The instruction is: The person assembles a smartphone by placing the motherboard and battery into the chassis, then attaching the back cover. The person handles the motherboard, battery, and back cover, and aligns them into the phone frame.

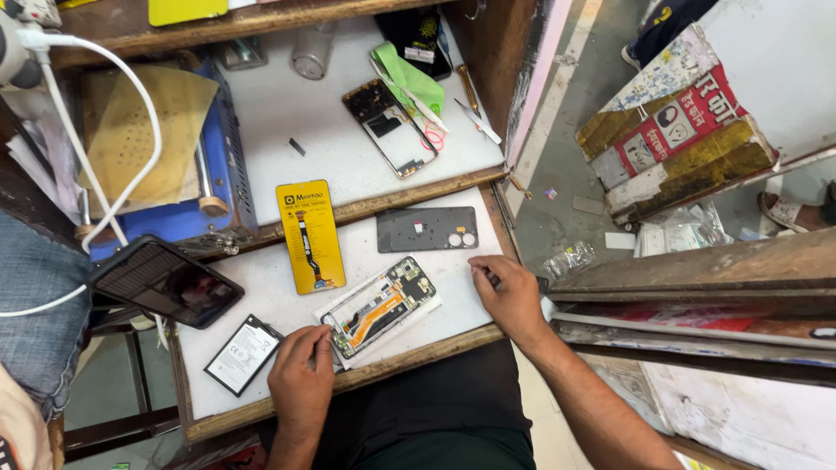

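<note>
An opened phone body (383, 306) with an orange ribbon cable lies tilted on the white work board (261, 287). My left hand (301, 370) rests on the board at the phone's lower left corner, fingertips touching its edge. My right hand (508, 292) sits at the board's right edge, fingers curled around a small tool whose kind I cannot make out. A grey back cover (427, 229) lies just beyond the phone. A black battery (243, 353) lies left of my left hand. A yellow spare-part packet (311, 236) lies upright on the board.
A dark phone screen (165, 281) hangs off the board's left edge. On the upper white shelf (287, 104) lie another opened phone (389, 127), a green cloth (407, 78) and tweezers (477, 121). A blue machine (218, 165) stands left. Printed boxes (675, 130) stand right.
</note>
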